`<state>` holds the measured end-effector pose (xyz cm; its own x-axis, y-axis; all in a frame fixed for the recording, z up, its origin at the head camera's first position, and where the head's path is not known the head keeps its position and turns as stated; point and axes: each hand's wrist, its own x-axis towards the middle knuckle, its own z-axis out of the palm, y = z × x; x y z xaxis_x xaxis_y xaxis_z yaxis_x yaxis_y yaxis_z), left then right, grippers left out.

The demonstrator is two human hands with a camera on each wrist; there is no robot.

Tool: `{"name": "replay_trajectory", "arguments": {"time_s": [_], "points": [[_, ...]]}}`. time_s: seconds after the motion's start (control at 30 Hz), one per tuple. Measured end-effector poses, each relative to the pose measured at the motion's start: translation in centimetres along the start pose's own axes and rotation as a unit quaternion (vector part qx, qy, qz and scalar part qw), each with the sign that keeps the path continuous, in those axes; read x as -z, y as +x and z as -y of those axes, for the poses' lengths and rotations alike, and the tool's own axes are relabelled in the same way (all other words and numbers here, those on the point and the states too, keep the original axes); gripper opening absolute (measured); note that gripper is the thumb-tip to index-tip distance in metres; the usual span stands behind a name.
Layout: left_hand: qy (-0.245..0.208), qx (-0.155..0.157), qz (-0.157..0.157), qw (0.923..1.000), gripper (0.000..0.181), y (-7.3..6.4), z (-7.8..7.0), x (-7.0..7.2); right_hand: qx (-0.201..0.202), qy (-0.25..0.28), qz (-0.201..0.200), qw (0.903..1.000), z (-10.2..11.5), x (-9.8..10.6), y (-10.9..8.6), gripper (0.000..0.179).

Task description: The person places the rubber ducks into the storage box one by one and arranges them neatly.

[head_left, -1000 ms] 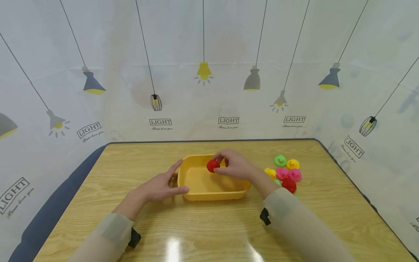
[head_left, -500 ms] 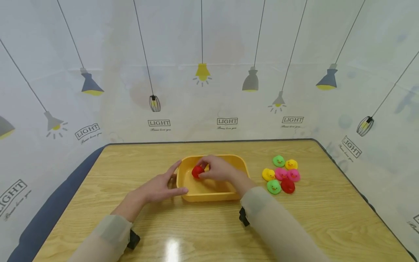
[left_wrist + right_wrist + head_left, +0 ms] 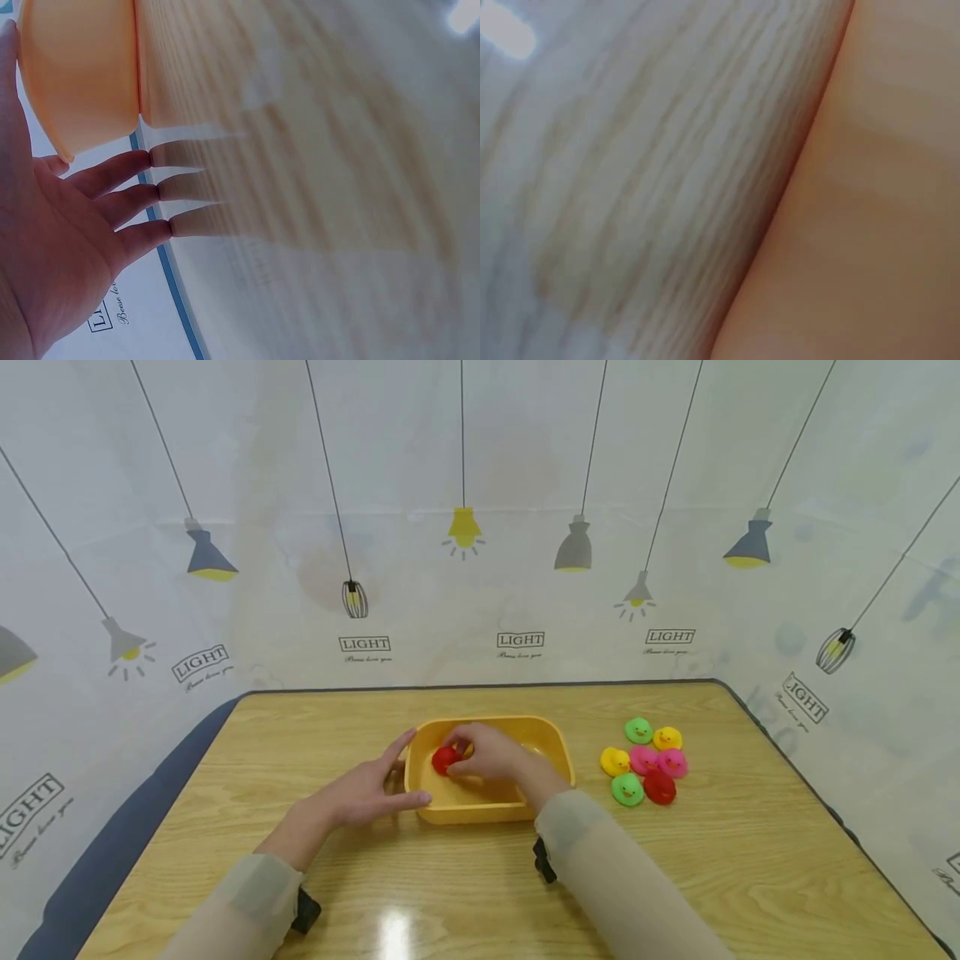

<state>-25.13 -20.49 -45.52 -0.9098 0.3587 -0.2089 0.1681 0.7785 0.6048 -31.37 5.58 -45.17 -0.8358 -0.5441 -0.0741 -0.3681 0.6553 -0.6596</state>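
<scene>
A yellow plastic tray [image 3: 487, 813] sits on the wooden table, its left end beside my left hand [image 3: 367, 789]. The thumb and index finger of that hand are spread along the tray's rim. In the left wrist view, the remaining fingers [image 3: 124, 202] extend toward the table below the tray wall [image 3: 82, 67]. Inside the tray, toward its left end, my right hand [image 3: 491, 756] pinches a red rubber duck [image 3: 443, 761] low over the bottom. The right wrist view has only the tray's outer wall [image 3: 870, 195] and wood grain; the right hand is out of it.
Right of the tray lies a cluster of rubber ducks: green [image 3: 638, 730] and yellow [image 3: 667, 738] at the back, pink [image 3: 672, 763] in the middle, red [image 3: 660, 787] and green [image 3: 627, 790] in front. A curtain printed with lamps [image 3: 435, 602] stands behind the table.
My right hand has moved left and down into the tray with the red rubber duck, from the middle to the left end. My left hand has stayed at the rim.
</scene>
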Motion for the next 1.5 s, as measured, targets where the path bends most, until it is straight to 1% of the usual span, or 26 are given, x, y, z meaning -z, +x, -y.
{"name": "replay_trajectory", "arguments": {"time_s": [0.13,0.3,0.43,0.77,0.93,1.07,1.17,1.33,1.5], "points": [[0.004,-0.003,-0.001,1.0,0.114,-0.1,0.0,0.0,0.005,-0.009,0.005,0.9999,-0.2,-0.3,-0.2,0.031],[0.007,-0.01,-0.001,0.9999,0.114,-0.1,-0.2,0.2,-0.003,-0.01,0.001,0.9999,-0.6,-0.5,-0.1,0.029],[0.006,-0.009,0.0,0.9999,0.115,-0.1,-0.2,0.2,-0.012,-0.007,0.004,0.9999,-0.6,-0.5,-0.1,0.032],[0.003,-0.004,0.001,1.0,0.115,-0.3,-0.5,0.3,-0.021,-0.002,0.014,0.9997,-0.7,-0.5,0.0,0.038],[0.002,-0.004,-0.002,1.0,0.115,-0.1,-0.2,0.1,-0.024,0.0,0.014,0.9996,-0.6,-0.5,-0.2,0.037],[0.003,-0.012,-0.003,0.9999,0.117,0.3,-0.1,0.0,-0.026,0.0,0.015,0.9996,-0.5,-0.5,-0.3,0.038],[0.0,-0.019,0.004,0.9998,0.121,0.4,-0.1,0.0,-0.032,0.002,0.019,0.9993,-0.5,-0.6,-0.3,0.039],[-0.015,-0.013,0.014,0.9997,0.124,0.5,-0.4,0.0,-0.042,0.012,0.02,0.9988,-0.6,-0.6,-0.2,0.039],[-0.022,-0.013,0.014,0.9996,0.124,0.7,-0.4,-0.1,-0.027,0.008,0.021,0.9994,-0.8,-0.4,-0.3,0.039]]}}
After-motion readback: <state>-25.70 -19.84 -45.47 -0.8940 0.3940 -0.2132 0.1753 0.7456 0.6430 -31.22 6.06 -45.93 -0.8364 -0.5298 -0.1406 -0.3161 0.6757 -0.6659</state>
